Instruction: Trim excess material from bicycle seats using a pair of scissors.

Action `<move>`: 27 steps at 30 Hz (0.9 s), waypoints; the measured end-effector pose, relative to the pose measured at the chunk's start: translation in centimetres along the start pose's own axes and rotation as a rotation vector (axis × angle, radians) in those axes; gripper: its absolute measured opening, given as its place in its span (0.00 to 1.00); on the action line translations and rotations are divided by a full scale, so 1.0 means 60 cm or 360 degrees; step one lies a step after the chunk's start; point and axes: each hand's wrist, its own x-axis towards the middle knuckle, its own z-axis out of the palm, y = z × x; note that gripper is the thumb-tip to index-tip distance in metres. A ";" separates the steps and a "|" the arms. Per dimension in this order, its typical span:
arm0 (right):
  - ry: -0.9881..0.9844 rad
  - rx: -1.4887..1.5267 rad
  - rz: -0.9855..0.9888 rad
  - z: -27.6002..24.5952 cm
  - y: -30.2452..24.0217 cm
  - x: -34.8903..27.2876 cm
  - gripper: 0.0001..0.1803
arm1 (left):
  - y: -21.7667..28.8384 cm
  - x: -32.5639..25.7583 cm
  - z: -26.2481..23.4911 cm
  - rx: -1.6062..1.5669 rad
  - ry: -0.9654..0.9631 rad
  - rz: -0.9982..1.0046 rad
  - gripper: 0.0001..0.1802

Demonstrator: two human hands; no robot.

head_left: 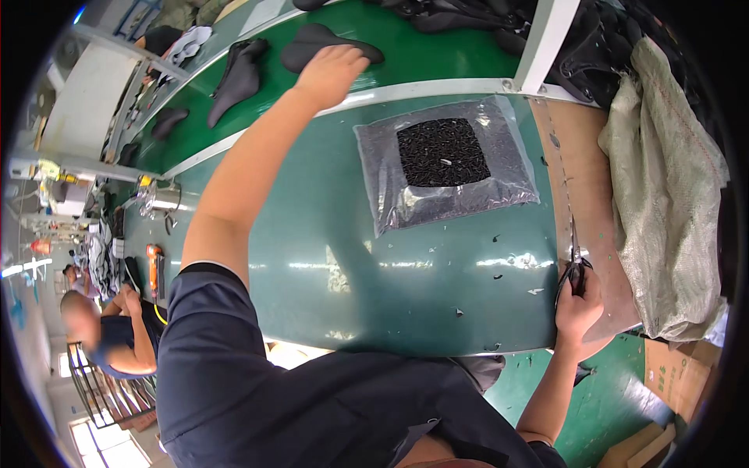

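Observation:
My left hand [334,76] reaches out to a black bicycle saddle [308,45] lying on the green belt beyond the table. Its fingers curve over the saddle's middle, and the thumb is hidden. At the table's right side, my right hand [580,306] is closed round the dark handles of a pair of scissors [576,269]. The blades point away from me, over a brown board. Between my hands, a clear plastic bag [374,175] of small black pieces lies flat on the green tabletop [304,257].
Several other saddles, one of them nose toward me [238,82], lie along the belt behind a pale metal rail [437,87]. A woven sack [663,195] hangs at the right. An orange-handled tool [155,273] lies at the left, near a seated person [125,335]. Small scraps dot the tabletop.

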 end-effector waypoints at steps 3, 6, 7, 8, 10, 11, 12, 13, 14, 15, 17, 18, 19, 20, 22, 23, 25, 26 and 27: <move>-0.0008 -0.0004 0.0004 -0.002 -0.002 0.004 0.14 | -0.047 0.014 0.077 0.0012 -0.0216 -0.0206 0.33; 0.0009 0.0019 0.0026 -0.001 -0.018 0.010 0.13 | -0.054 0.058 0.113 0.0120 -0.0422 -0.0293 0.41; 0.0012 0.0015 0.0009 -0.001 -0.022 0.012 0.12 | -0.055 0.075 0.122 0.0132 -0.0392 -0.0300 0.45; 0.0020 -0.0003 0.0037 -0.003 -0.021 0.012 0.12 | -0.053 0.093 0.131 0.0120 -0.0386 -0.0268 0.45; -0.0113 -0.0033 0.0174 -0.008 -0.020 0.007 0.12 | -0.050 0.127 0.140 0.0100 -0.0382 -0.0247 0.46; -0.0105 -0.0039 0.0199 -0.005 -0.022 0.008 0.12 | -0.050 0.147 0.139 0.0066 -0.0481 -0.0266 0.43; -0.0048 0.0010 0.0174 0.002 -0.025 0.013 0.12 | -0.055 0.154 0.132 0.0070 -0.0478 -0.0245 0.43; 0.0013 0.0056 0.0144 0.004 -0.027 0.017 0.12 | -0.055 0.164 0.107 0.0010 -0.0540 -0.0306 0.39; 0.0026 0.0062 0.0152 0.004 -0.027 0.016 0.12 | -0.059 0.168 0.086 -0.0043 -0.0603 -0.0375 0.36; 0.0044 0.0060 0.0108 0.004 -0.028 0.016 0.12 | -0.079 0.153 0.076 -0.0145 -0.0388 -0.0339 0.31; 0.0084 0.0097 0.0059 0.004 -0.029 0.014 0.12 | -0.089 0.128 0.006 -0.0344 -0.0124 -0.0349 0.31; 0.0083 0.0076 0.0062 0.001 -0.029 0.015 0.12 | -0.093 0.104 -0.039 -0.0565 0.0132 -0.0354 0.31; 0.0078 0.0064 0.0057 -0.003 -0.032 0.013 0.12 | -0.084 0.079 -0.094 -0.0689 0.0268 -0.0460 0.33; 0.0070 0.0040 0.0130 -0.007 -0.031 0.008 0.12 | -0.067 0.055 -0.153 -0.0745 0.0282 -0.0622 0.34; 0.0171 0.0056 -0.0011 -0.007 -0.022 0.003 0.12 | -0.057 -0.007 -0.228 -0.1355 0.0407 -0.0690 0.33; 0.0177 0.0088 -0.0040 -0.009 -0.025 -0.002 0.12 | -0.032 -0.035 -0.266 -0.1702 0.0527 -0.0613 0.33; -0.0013 0.0159 0.0068 -0.019 -0.029 -0.013 0.14 | 0.036 -0.086 -0.342 -0.2192 0.0719 -0.0486 0.33; -0.0026 0.0169 0.0050 -0.022 -0.046 -0.016 0.14 | 0.063 -0.109 -0.364 -0.2257 0.0740 -0.0425 0.36; 0.0039 0.0283 -0.0107 -0.028 -0.081 -0.021 0.16 | 0.095 -0.130 -0.385 -0.2302 0.0750 -0.0374 0.37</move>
